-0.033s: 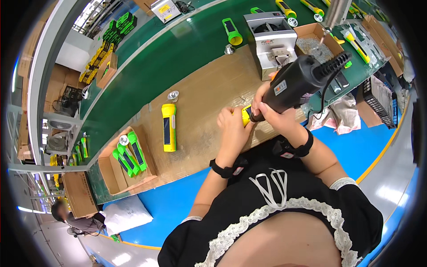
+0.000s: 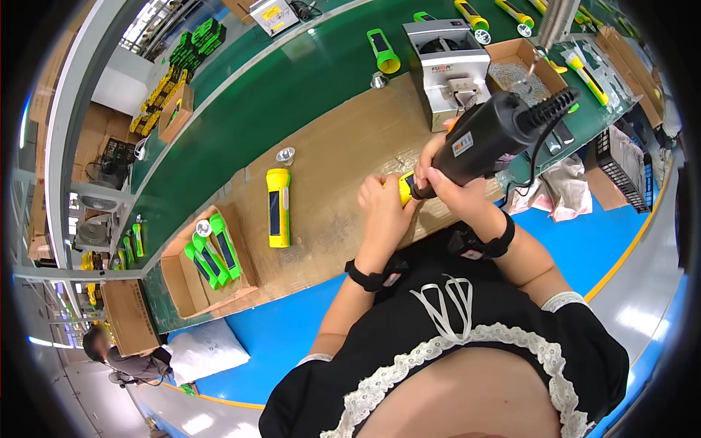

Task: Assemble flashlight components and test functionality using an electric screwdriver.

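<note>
My right hand (image 2: 454,191) is wrapped round a black electric screwdriver (image 2: 483,139), which tilts up to the right with its cord trailing. The tool's nose meets a yellow flashlight part (image 2: 405,188), mostly covered by my fingers. My left hand (image 2: 381,208) grips that yellow part from the left, close above the cardboard mat (image 2: 328,160). The tool's tip and the spot it touches are hidden. To the left a yellow flashlight (image 2: 278,210) with a dark panel lies on the mat, a shiny reflector cup (image 2: 285,155) just beyond its head.
A grey screw-feeder machine (image 2: 437,95) stands beyond my hands, beside a carton of small metal pieces (image 2: 517,77). Green flashlights (image 2: 223,244) lie in an open carton (image 2: 177,281) at left. A coiled spring (image 2: 556,22) hangs far right. Another person (image 2: 131,361) is at lower left.
</note>
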